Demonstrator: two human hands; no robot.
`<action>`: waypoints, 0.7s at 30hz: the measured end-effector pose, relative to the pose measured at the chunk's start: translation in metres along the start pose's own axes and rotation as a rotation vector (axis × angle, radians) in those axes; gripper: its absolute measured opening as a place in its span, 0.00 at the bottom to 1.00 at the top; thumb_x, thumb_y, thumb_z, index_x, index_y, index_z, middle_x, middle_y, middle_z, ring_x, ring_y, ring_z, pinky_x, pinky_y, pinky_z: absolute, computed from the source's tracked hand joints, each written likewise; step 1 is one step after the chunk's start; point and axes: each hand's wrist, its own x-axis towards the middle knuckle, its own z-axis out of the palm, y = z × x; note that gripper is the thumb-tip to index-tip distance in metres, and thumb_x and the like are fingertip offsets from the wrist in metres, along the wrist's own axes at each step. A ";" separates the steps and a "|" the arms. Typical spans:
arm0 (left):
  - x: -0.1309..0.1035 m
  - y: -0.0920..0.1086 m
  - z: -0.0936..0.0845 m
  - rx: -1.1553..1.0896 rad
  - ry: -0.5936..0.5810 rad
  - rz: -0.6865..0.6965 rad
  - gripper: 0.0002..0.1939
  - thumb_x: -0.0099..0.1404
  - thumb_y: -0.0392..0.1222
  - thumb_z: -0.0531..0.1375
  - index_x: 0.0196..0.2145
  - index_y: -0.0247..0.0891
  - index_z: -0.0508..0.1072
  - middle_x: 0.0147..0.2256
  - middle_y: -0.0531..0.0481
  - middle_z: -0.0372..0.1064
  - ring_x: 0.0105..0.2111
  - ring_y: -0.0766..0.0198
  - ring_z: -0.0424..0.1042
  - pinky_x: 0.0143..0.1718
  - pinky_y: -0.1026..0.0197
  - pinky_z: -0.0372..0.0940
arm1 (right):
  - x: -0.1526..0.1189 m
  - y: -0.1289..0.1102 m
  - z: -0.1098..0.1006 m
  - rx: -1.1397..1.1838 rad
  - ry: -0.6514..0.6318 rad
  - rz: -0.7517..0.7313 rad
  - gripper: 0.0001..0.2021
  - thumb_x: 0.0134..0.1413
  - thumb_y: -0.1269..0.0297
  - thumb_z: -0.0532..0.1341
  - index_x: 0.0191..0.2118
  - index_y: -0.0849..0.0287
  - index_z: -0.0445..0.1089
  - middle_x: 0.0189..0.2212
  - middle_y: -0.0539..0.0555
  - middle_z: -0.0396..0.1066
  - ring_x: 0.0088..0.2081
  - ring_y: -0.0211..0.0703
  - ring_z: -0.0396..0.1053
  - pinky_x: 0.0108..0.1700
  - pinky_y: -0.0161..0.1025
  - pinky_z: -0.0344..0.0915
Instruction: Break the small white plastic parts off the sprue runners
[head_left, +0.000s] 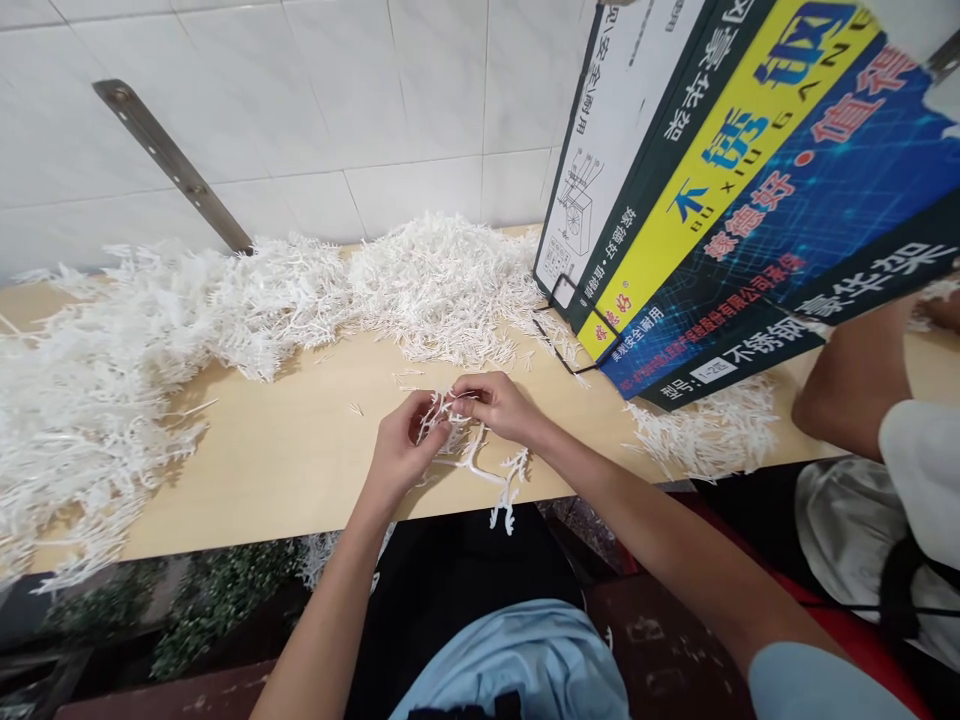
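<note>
A: Closest in is the pale blue shirt [525, 640] of the person at work, on the near side of the printed box [712, 210] and left of it. Where are the hands?

B: Also left of the box, over the table [300, 470]. The left hand [411, 440] has its thumb and fingers curled in, grasping a white branched piece [474, 460]. The right hand [495, 405] pinches a thin bit of the same tangle between thumb and forefinger.

A: Any advice for that handling?

B: I'd let the left fingers steady it close to a joint and have the right work only the small tip, with a light, straight pressure. The stems look slim, so a hard twist might bend or snap one. Both wrists low, near the wood, would help too.

A: How does the piece look?

B: White and matte, perhaps plastic, forking like coral or a bare twig. Its ends split into short, stubby prongs. Part is hidden in the fingers; the lowest fork hangs past the table's near edge, to the left of the box and nearer the wearer than it.

A: And similar bits?

B: A large pile [435, 280] lies left of the box, along the wall, and a smaller heap [705, 430] lies by its near side.
</note>
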 end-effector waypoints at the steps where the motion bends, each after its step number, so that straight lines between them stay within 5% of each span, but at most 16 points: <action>1: 0.000 0.000 0.001 0.023 -0.003 0.004 0.17 0.63 0.47 0.66 0.47 0.39 0.73 0.40 0.48 0.76 0.37 0.58 0.74 0.41 0.60 0.66 | 0.000 -0.001 0.001 0.028 0.026 -0.015 0.08 0.54 0.60 0.68 0.33 0.60 0.76 0.30 0.51 0.74 0.34 0.42 0.68 0.38 0.37 0.62; 5: -0.001 0.004 0.001 0.045 0.047 -0.003 0.18 0.67 0.51 0.64 0.50 0.40 0.74 0.43 0.47 0.78 0.40 0.57 0.76 0.43 0.60 0.67 | -0.001 -0.004 0.003 0.083 0.068 -0.022 0.08 0.54 0.59 0.68 0.34 0.60 0.76 0.32 0.53 0.74 0.36 0.43 0.70 0.40 0.37 0.64; 8: -0.004 0.006 -0.001 0.029 0.077 0.033 0.18 0.68 0.52 0.63 0.51 0.41 0.74 0.46 0.46 0.78 0.44 0.57 0.76 0.46 0.59 0.67 | -0.001 -0.005 0.003 0.121 0.079 0.056 0.10 0.54 0.58 0.68 0.36 0.59 0.76 0.31 0.52 0.73 0.32 0.40 0.68 0.33 0.35 0.63; 16: -0.004 -0.001 0.000 -0.040 0.196 0.008 0.14 0.66 0.52 0.65 0.40 0.38 0.78 0.35 0.49 0.78 0.33 0.61 0.73 0.36 0.62 0.66 | 0.002 0.000 0.004 0.463 0.201 0.182 0.11 0.48 0.59 0.70 0.33 0.59 0.71 0.27 0.48 0.66 0.26 0.34 0.61 0.24 0.31 0.56; 21: -0.001 -0.004 -0.001 -0.012 0.129 0.025 0.15 0.66 0.52 0.66 0.44 0.39 0.80 0.38 0.49 0.77 0.33 0.63 0.72 0.36 0.62 0.66 | 0.004 0.006 0.003 0.563 0.238 0.149 0.10 0.49 0.60 0.70 0.33 0.59 0.71 0.29 0.49 0.67 0.27 0.34 0.61 0.24 0.30 0.56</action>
